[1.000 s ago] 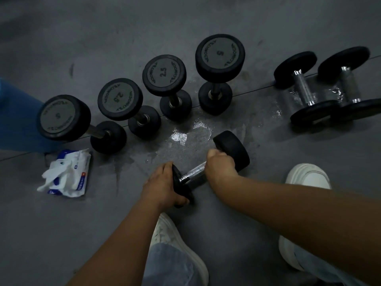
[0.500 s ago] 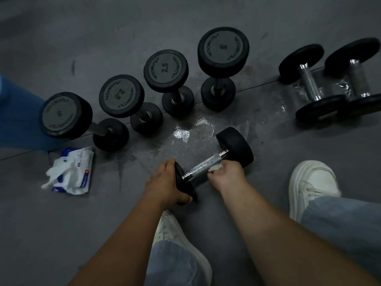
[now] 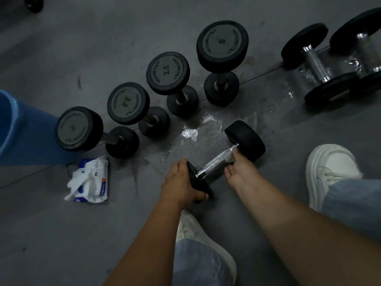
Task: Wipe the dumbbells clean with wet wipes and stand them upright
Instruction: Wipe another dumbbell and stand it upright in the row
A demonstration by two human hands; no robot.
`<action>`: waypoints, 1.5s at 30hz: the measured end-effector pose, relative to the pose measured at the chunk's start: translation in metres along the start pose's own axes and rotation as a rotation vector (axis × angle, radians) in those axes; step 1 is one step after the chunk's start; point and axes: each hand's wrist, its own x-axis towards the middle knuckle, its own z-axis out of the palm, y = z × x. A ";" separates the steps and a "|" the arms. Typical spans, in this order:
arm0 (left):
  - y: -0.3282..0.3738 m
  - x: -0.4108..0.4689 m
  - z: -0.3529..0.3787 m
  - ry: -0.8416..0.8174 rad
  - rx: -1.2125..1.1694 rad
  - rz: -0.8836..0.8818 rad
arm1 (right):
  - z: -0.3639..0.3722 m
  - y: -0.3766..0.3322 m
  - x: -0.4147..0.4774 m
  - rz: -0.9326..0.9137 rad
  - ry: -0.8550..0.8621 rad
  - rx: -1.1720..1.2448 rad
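Seven dumbbells (image 3: 222,43), one wipe pack (image 3: 92,180), one blue bucket (image 3: 24,131), two shoes (image 3: 329,168)

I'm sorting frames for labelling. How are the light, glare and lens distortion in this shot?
Head view: dim overall, so black surfaces lose detail. Head view: bright glare on the wet floor patch and on the chrome dumbbell handle. Head view: wide-angle bending makes the upright dumbbells seem to lean outward; no obvious motion blur.

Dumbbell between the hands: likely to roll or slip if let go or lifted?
Probably rolls: the dumbbell lies on its side on round heads. Likely heavy for its size: both the left hand and right hand hold it. The wet patch beside it hints the bar may be slippery.
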 end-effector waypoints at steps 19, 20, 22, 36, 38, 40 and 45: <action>0.001 0.000 0.001 0.013 0.019 -0.001 | 0.006 0.005 -0.002 -0.172 0.086 -0.340; 0.000 0.000 0.001 0.013 0.018 -0.001 | 0.011 0.004 -0.002 -0.163 0.069 -0.351; 0.001 0.001 0.001 0.011 0.016 -0.001 | 0.019 0.005 -0.005 -0.180 0.047 -0.394; 0.002 -0.001 -0.001 0.002 0.027 0.002 | 0.019 -0.004 0.000 0.002 0.047 -0.007; 0.002 -0.001 -0.001 0.000 0.026 0.002 | 0.017 -0.002 -0.001 -0.020 0.072 0.008; 0.001 0.000 0.000 0.002 0.025 0.001 | 0.011 -0.001 -0.002 -0.026 0.075 0.021; 0.002 0.000 0.000 0.003 0.017 -0.002 | 0.017 -0.005 0.009 0.040 0.052 0.017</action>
